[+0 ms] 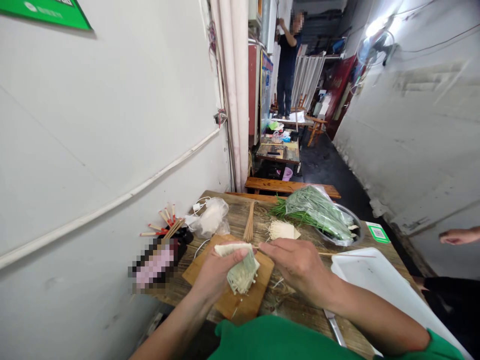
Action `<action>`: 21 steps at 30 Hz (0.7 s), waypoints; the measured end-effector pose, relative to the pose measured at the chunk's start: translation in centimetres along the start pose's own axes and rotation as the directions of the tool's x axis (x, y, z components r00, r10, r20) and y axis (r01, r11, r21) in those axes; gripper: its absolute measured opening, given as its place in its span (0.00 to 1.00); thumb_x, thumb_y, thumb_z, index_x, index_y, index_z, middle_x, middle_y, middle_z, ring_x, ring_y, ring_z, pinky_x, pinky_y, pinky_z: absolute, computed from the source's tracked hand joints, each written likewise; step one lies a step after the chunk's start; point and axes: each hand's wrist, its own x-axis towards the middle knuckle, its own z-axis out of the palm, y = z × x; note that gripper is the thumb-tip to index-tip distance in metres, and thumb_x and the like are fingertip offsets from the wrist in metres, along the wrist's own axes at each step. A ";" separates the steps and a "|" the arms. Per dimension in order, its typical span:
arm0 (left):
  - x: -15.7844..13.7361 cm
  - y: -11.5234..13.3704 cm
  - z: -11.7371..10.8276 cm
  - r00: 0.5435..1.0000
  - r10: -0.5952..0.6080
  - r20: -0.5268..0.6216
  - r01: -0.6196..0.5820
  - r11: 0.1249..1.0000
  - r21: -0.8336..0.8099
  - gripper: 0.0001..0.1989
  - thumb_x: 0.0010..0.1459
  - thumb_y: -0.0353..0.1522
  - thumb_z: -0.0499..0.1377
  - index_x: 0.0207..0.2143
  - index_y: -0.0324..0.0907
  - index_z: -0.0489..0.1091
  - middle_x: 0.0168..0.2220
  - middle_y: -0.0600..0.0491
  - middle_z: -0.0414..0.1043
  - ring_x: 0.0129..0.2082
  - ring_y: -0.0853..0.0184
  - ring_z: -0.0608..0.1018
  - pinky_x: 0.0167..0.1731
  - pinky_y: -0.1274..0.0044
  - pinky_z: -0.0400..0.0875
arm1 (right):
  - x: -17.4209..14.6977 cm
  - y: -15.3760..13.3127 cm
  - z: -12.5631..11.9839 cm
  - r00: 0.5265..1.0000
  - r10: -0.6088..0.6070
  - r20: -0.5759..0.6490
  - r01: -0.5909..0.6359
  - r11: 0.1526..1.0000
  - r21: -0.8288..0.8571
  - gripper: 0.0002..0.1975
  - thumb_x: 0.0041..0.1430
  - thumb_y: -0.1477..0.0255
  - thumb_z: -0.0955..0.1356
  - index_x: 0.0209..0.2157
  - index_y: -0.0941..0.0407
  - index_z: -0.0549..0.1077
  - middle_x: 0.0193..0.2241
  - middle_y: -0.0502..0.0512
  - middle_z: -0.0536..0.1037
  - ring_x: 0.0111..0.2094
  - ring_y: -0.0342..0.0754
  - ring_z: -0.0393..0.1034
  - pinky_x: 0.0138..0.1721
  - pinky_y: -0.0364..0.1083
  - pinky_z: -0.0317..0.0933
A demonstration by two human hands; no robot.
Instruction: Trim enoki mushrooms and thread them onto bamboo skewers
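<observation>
Over the wooden cutting board, my left hand grips a bundle of enoki mushrooms partly covered by a pale sheet, caps hanging downward. My right hand pinches a thin wooden skewer, its front end meeting the upper edge of the bundle. How deep the tip goes I cannot tell. The skewer's back end sticks out to the right, above the white tray. Beyond my right hand lies another pale, fringed bunch of enoki.
Loose skewers, a plastic bag and bagged green vegetables in a metal bowl lie along the far side. A knife rests by my right forearm. Another person's hand shows at right; someone stands on a far table.
</observation>
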 end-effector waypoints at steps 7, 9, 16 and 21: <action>-0.1 0.1 0.1 1.000 -0.009 -0.020 0.010 1.000 0.022 0.12 0.40 0.31 0.68 0.30 0.35 0.75 0.27 0.49 0.77 0.27 0.66 0.75 0.31 0.76 0.69 | -0.1 0.3 0.3 1.000 -0.021 -0.013 0.021 0.999 0.036 0.15 0.60 0.79 0.60 0.48 0.56 0.68 0.28 0.54 0.74 0.28 0.42 0.68 0.27 0.40 0.60; -0.2 0.3 0.3 0.999 -0.004 -0.038 0.005 0.999 0.033 0.12 0.39 0.31 0.68 0.28 0.35 0.76 0.27 0.49 0.77 0.27 0.67 0.75 0.31 0.77 0.68 | -0.2 0.3 0.4 0.999 -0.027 -0.021 0.028 0.998 0.054 0.16 0.59 0.80 0.61 0.48 0.56 0.67 0.29 0.54 0.75 0.28 0.43 0.68 0.27 0.40 0.61; -0.4 0.4 0.3 0.998 0.025 -0.050 -0.020 0.996 0.090 0.11 0.39 0.32 0.68 0.27 0.36 0.76 0.26 0.49 0.77 0.27 0.67 0.75 0.31 0.77 0.67 | 0.0 0.1 0.3 0.998 -0.042 -0.047 0.047 0.992 0.115 0.17 0.58 0.81 0.62 0.48 0.55 0.67 0.32 0.55 0.76 0.32 0.45 0.71 0.32 0.41 0.64; -0.5 0.5 0.4 0.998 0.048 -0.038 -0.043 0.992 0.122 0.10 0.39 0.32 0.68 0.27 0.37 0.77 0.26 0.50 0.77 0.27 0.68 0.75 0.30 0.78 0.67 | 0.2 -0.1 0.0 0.999 -0.035 -0.033 0.039 0.992 0.117 0.20 0.56 0.83 0.62 0.50 0.55 0.66 0.34 0.57 0.77 0.33 0.46 0.72 0.32 0.42 0.65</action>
